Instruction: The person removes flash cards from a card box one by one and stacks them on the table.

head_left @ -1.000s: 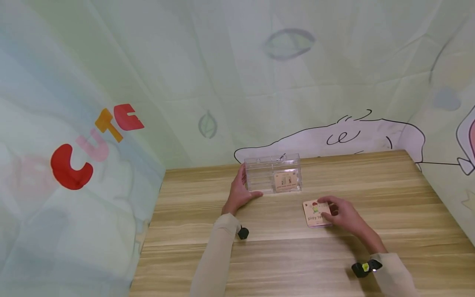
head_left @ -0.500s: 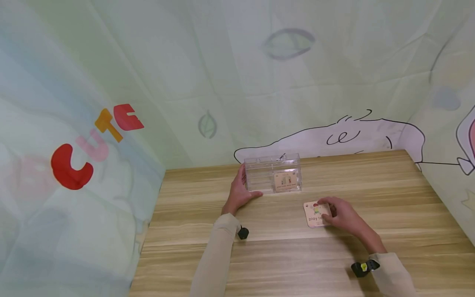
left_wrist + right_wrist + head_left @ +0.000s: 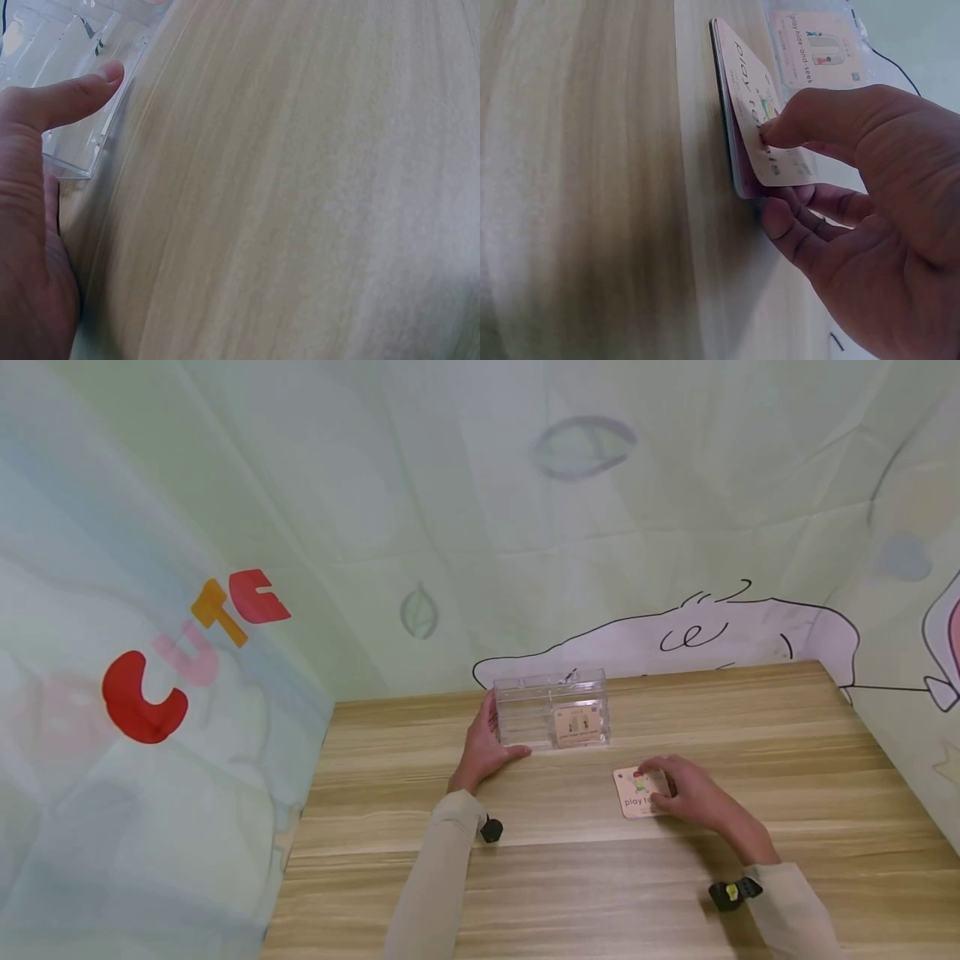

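Note:
A clear plastic box (image 3: 525,714) with two compartments stands near the back of the table. A printed card (image 3: 578,727) shows in its right compartment, and the left one shows no card. My left hand (image 3: 483,747) holds the box at its left end, thumb along the lower front edge. To the right and nearer, my right hand (image 3: 693,797) pinches a small stack of square cards (image 3: 633,793). The top one reads "play te...", the rest covered by fingers. In the right wrist view the top card (image 3: 742,97) is lifted at one corner from those below, thumb on its face.
The wooden table (image 3: 570,893) ends at a printed fabric backdrop (image 3: 450,568) behind the box. Another hanging sheet with coloured letters (image 3: 146,697) borders the left side. A black wrist device (image 3: 735,893) sits on the right cuff.
The card stack has tilted flatter and shifted very slightly right in the right hand. The left hand and the box have stayed in place.

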`<move>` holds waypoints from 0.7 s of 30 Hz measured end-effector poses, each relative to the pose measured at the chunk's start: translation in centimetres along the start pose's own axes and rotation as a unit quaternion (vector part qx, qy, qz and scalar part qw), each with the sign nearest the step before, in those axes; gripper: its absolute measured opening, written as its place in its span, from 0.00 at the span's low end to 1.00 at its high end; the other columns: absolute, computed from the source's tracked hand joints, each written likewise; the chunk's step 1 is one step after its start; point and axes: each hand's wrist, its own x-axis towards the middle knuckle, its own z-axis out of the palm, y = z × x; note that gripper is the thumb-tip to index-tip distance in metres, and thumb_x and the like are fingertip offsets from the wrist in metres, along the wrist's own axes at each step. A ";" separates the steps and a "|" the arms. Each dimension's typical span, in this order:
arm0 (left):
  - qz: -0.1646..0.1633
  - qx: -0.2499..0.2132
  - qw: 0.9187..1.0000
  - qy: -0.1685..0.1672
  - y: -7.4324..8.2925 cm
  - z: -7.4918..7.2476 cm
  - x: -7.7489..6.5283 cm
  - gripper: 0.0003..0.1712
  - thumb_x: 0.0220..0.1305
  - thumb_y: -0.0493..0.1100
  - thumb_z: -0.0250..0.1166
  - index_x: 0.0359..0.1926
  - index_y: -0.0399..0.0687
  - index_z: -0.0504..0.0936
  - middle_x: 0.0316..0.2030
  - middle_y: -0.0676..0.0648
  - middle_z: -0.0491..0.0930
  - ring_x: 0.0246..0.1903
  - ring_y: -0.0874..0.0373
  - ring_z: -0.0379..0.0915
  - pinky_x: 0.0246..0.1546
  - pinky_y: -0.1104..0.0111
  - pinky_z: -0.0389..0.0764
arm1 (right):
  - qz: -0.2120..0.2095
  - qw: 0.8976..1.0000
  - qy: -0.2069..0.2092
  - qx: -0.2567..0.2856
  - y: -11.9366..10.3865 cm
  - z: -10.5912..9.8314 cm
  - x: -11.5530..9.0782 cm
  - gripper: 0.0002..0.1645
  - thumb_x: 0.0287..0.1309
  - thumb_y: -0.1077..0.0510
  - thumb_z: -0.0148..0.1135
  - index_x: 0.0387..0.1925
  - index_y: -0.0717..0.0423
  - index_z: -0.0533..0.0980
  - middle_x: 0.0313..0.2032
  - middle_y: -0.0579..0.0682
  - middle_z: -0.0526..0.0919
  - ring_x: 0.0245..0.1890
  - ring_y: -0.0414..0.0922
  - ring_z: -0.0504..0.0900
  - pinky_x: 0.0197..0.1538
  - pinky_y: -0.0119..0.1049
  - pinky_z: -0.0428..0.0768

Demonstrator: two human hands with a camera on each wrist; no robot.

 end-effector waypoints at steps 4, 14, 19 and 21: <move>-0.002 0.002 1.000 -0.001 0.1 0.0 0.0 0.76 0.41 0.44 0.89 0.83 0.55 0.46 0.77 0.42 0.61 0.74 0.50 0.60 0.74 0.62 0.64 | 0.004 1.000 -0.010 -0.020 -0.3 -0.1 0.0 0.27 0.56 0.66 0.70 0.59 0.59 0.79 0.39 0.53 0.76 0.31 0.44 0.69 0.31 0.36 0.70; -0.006 0.007 1.000 -0.004 0.0 0.1 0.1 0.76 0.43 0.45 0.88 0.83 0.56 0.45 0.78 0.43 0.60 0.75 0.51 0.59 0.74 0.62 0.63 | 0.017 1.000 -0.014 -0.021 -1.1 -0.4 -0.2 0.26 0.57 0.67 0.68 0.59 0.57 0.79 0.38 0.54 0.68 0.32 0.45 0.67 0.29 0.34 0.68; -0.012 0.011 1.000 -0.005 -0.2 0.1 0.1 0.77 0.43 0.45 0.89 0.83 0.57 0.44 0.78 0.44 0.59 0.75 0.51 0.59 0.74 0.63 0.63 | 0.024 0.999 -0.017 -0.028 -1.1 -0.3 -0.2 0.26 0.58 0.66 0.68 0.59 0.55 0.80 0.40 0.56 0.69 0.32 0.45 0.68 0.29 0.34 0.69; -0.014 0.013 1.000 -0.005 -0.2 0.1 0.0 0.77 0.43 0.46 0.88 0.83 0.57 0.44 0.78 0.44 0.59 0.75 0.52 0.59 0.74 0.63 0.62 | 0.024 0.999 -0.019 -0.031 -1.1 -0.3 -0.2 0.26 0.58 0.66 0.68 0.59 0.55 0.80 0.40 0.56 0.69 0.32 0.45 0.68 0.29 0.34 0.69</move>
